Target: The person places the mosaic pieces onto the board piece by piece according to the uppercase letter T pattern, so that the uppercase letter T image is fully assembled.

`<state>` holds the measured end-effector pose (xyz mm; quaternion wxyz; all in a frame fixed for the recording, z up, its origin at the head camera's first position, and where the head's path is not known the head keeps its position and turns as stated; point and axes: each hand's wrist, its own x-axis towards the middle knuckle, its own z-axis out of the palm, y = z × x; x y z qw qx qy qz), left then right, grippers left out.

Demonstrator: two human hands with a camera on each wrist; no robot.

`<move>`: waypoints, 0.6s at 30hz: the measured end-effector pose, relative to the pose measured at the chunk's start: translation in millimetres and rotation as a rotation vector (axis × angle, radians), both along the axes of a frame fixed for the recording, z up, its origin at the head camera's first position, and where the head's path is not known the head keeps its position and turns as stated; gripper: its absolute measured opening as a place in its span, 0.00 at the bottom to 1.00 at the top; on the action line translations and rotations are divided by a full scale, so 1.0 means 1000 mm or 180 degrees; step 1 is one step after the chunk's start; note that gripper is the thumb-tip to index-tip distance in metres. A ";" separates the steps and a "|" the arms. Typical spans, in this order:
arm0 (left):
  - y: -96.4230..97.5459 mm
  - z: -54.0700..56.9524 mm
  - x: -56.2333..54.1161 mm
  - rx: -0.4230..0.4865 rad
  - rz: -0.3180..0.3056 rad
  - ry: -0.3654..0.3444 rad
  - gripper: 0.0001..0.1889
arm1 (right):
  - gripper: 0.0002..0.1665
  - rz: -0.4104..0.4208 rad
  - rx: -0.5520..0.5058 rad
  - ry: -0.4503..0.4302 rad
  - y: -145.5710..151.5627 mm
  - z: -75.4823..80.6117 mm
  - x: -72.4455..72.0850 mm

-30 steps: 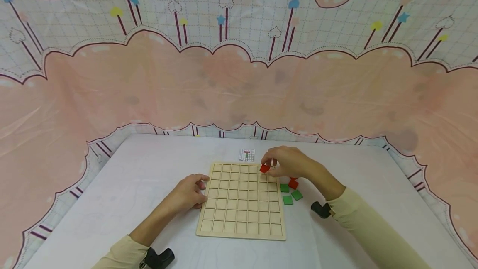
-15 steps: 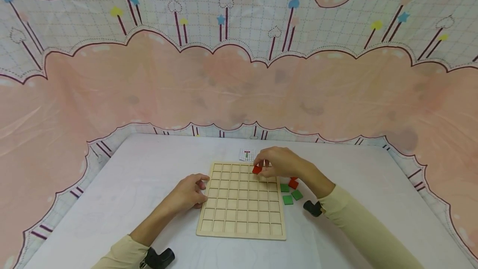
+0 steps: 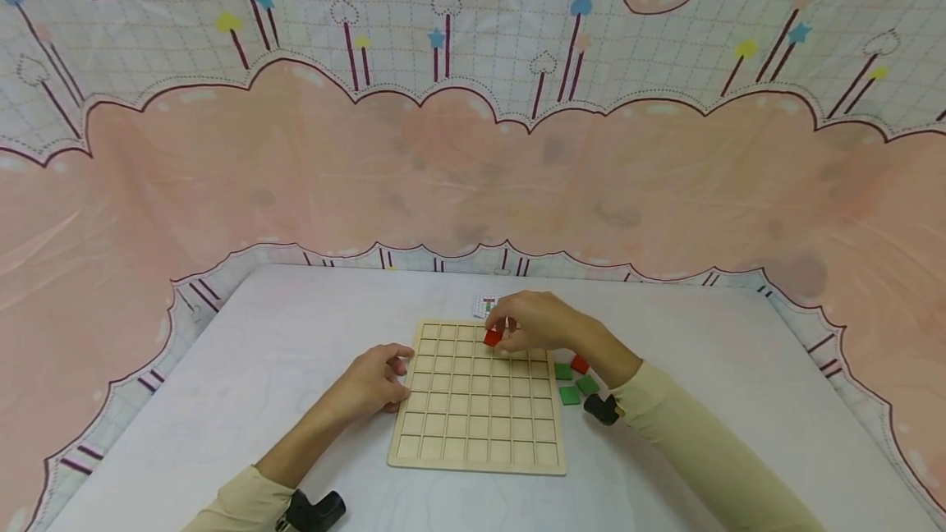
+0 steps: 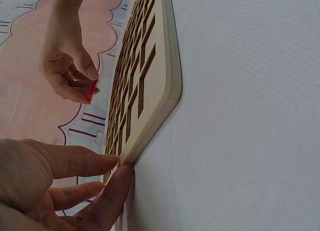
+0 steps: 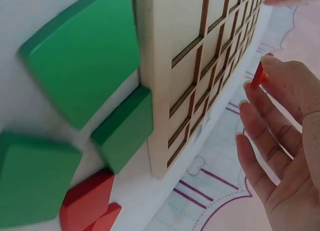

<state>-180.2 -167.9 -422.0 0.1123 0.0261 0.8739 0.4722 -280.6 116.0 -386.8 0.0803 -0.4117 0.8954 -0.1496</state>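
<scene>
My right hand [image 3: 535, 322] pinches a small red square tile [image 3: 492, 337] between thumb and fingers, above the far rows of a wooden grid board [image 3: 476, 427]. In the right wrist view the red tile [image 5: 258, 75] is tilted on edge between thumb and index finger, with the other fingers spread apart. My left hand [image 3: 371, 380] rests at the board's left side, thumb and index fingertips touching its edge; the left wrist view shows this hand [image 4: 60, 186] close up. The board's visible cells hold no tiles; the right hand hides some far cells.
Right of the board lie several green tiles [image 3: 569, 395] and a red tile [image 3: 580, 364]; the right wrist view shows part of another red piece [image 5: 106, 220]. A small printed grid card [image 3: 484, 304] lies behind the board, partly covered by the right hand. White cloth [image 3: 281, 335] covers the table.
My right hand has moved left across the board's far rows, carrying the red tile, and now partly covers the card. The left hand and the board have stayed in place.
</scene>
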 end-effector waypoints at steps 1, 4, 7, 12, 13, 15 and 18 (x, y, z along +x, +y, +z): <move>0.000 0.000 0.000 0.0007 -0.0002 0.0002 0.32 | 0.16 0.0006 0.0011 -0.0001 -0.002 0.000 0.000; -0.001 0.000 0.000 0.0025 0.0001 -0.0002 0.31 | 0.15 0.0043 0.0029 0.0015 -0.007 -0.001 -0.001; -0.001 -0.001 0.000 0.0021 0.0007 -0.0010 0.31 | 0.15 0.0075 0.0052 0.0032 -0.012 -0.003 -0.001; 0.000 -0.001 0.000 0.0001 0.0010 -0.0006 0.31 | 0.15 0.0088 0.0131 0.0011 -0.021 -0.005 -0.002; 0.000 0.000 0.000 -0.0005 0.0011 -0.0002 0.31 | 0.15 0.0085 0.0150 0.0002 -0.022 -0.005 -0.002; 0.000 0.000 0.000 -0.0018 0.0013 0.0000 0.31 | 0.16 0.0081 0.0180 -0.0014 -0.025 -0.005 -0.002; 0.000 0.000 0.000 -0.0023 0.0015 0.0000 0.31 | 0.16 0.0088 0.0216 -0.0012 -0.028 -0.006 -0.003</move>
